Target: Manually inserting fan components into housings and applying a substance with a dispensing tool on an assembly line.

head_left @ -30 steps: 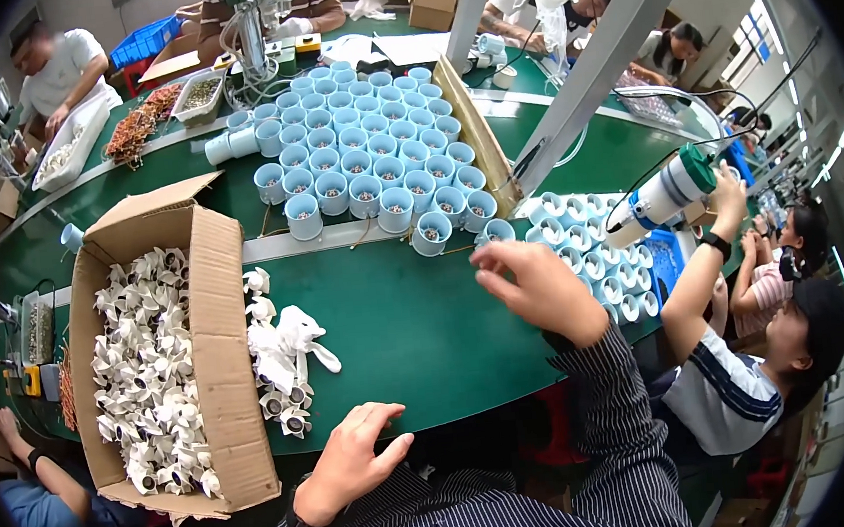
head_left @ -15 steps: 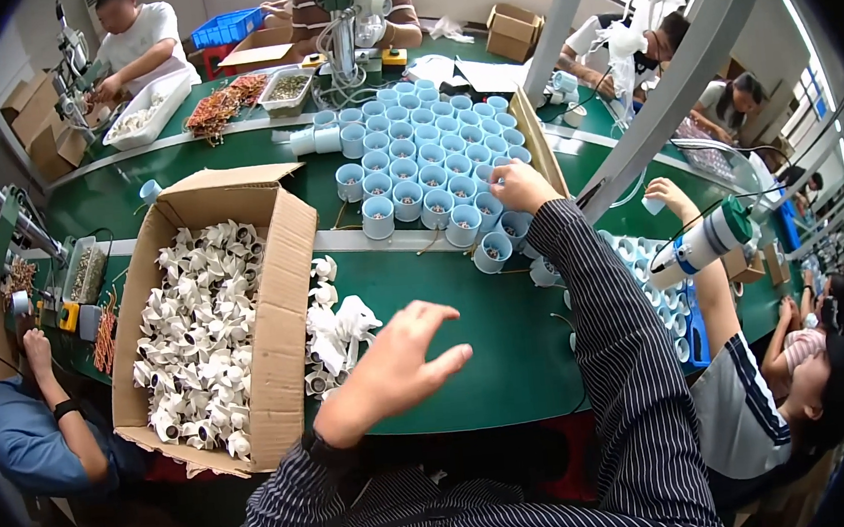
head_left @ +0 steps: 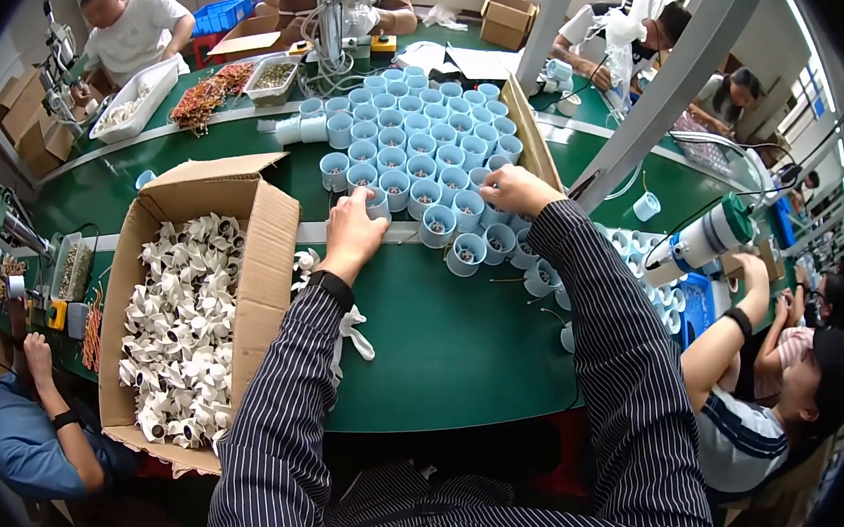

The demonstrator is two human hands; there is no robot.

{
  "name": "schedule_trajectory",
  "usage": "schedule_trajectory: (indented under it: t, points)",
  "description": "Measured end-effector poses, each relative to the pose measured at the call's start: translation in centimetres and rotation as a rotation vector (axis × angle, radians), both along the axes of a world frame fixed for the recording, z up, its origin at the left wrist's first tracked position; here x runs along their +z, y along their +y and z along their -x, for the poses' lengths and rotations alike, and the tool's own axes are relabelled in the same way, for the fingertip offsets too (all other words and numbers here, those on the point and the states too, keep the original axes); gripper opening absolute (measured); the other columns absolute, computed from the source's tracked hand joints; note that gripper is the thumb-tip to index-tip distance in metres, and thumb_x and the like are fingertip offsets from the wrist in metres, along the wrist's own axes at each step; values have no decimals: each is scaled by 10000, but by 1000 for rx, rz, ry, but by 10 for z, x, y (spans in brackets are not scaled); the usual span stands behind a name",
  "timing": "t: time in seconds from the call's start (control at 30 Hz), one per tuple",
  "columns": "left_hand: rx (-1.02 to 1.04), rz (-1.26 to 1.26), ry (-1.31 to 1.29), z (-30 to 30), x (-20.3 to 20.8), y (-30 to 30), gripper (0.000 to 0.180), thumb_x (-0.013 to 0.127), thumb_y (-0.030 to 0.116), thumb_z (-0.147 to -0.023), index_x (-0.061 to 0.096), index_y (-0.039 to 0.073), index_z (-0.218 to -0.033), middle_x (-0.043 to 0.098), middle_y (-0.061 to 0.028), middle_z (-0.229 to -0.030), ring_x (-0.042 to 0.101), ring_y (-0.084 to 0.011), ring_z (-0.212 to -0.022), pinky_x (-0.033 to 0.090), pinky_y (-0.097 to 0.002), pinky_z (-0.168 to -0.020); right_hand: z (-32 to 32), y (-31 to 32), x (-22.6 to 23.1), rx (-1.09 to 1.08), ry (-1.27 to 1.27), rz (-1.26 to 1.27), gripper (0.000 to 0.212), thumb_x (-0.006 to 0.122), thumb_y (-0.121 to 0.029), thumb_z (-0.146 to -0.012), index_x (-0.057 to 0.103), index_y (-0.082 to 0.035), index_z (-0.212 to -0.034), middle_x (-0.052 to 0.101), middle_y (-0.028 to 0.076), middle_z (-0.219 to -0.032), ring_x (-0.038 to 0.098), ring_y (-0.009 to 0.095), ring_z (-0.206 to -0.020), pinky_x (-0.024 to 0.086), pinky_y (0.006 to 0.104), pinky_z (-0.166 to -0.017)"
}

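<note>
Many light-blue cups (head_left: pixel 422 168) stand upright in a tight cluster on the green table, with small parts and wires inside. At the cluster's near left side, my left hand (head_left: pixel 351 235) has its thumb and fingers closed about a light-blue cup (head_left: pixel 377 203). On the right side, my right hand (head_left: pixel 524 192) is over the cups with its fingers curled together. Whatever its fingertips pinch, if anything, is hidden. Left of my left forearm stands an open cardboard box (head_left: pixel 274 236) full of white, petal-shaped plastic parts (head_left: pixel 187 334).
A white glove (head_left: pixel 353 335) lies beside my left forearm. A cardboard strip (head_left: pixel 532 138) borders the cups on the right, near a slanted metal post (head_left: pixel 666 71). Co-workers sit around the table; a green-and-white cylinder (head_left: pixel 701 239) hangs at right. A press (head_left: pixel 331 21) stands behind.
My left hand has moved forward from above the table beside the box to the cups, and its fingers have closed. My right hand stays by the cups. At right, a co-worker's arm has drawn back.
</note>
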State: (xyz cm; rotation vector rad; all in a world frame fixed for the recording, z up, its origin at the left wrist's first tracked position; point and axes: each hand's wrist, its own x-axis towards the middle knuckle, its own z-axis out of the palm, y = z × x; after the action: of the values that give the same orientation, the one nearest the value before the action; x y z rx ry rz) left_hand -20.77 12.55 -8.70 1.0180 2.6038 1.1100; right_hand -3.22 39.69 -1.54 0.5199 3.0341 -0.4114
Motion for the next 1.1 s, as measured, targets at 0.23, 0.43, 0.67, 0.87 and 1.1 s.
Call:
schedule_trajectory:
  t: [0.23,0.43,0.67,0.87,1.1]
  points:
    - [-216,-56,-106,-25,18,9,722,797,164,-767,584,42,-1446,712,-243,-1315,689,-412,-1231,552,-432,-1056,-23,-21,-5,110,-57,-16,302,655,-283,-1023,772,-7,-998,744,221,-865,717,402,-869,593,500,-852]
    - [-378,-94,-127,-34,32,-4,750,761,144,-775,560,33,-1489,686,-261,-1406,647,-416,-1333,535,-441,-1100,-56,-39,-20,156,9,-45,329,596,-290,-1011,798,-39,-942,749,215,-958,669,376,-1102,583,506,-940]
    - [-590,38,-236,-40,38,-15,696,766,202,-832,582,42,-1484,692,-204,-1420,675,-320,-1287,523,-405,-1097,-89,-111,0,262,9,10,294,605,-274,-1022,782,-57,-932,729,210,-953,678,369,-1042,582,511,-920]
    - [-524,-57,-339,-59,35,-9,578,770,284,-941,634,38,-1447,707,-181,-1407,663,-294,-1310,508,-412,-1122,-122,-156,21,367,-39,63,221,653,-246,-1028,775,-63,-1049,717,218,-1128,706,377,-1055,580,492,-930]
    - [-603,-126,-266,-60,32,-12,560,768,296,-953,653,30,-1433,744,-173,-1340,683,-289,-1279,521,-421,-1109,-92,-130,78,231,87,200,158,667,-187,-1006,761,-60,-1019,726,220,-1057,709,406,-1045,575,510,-923]
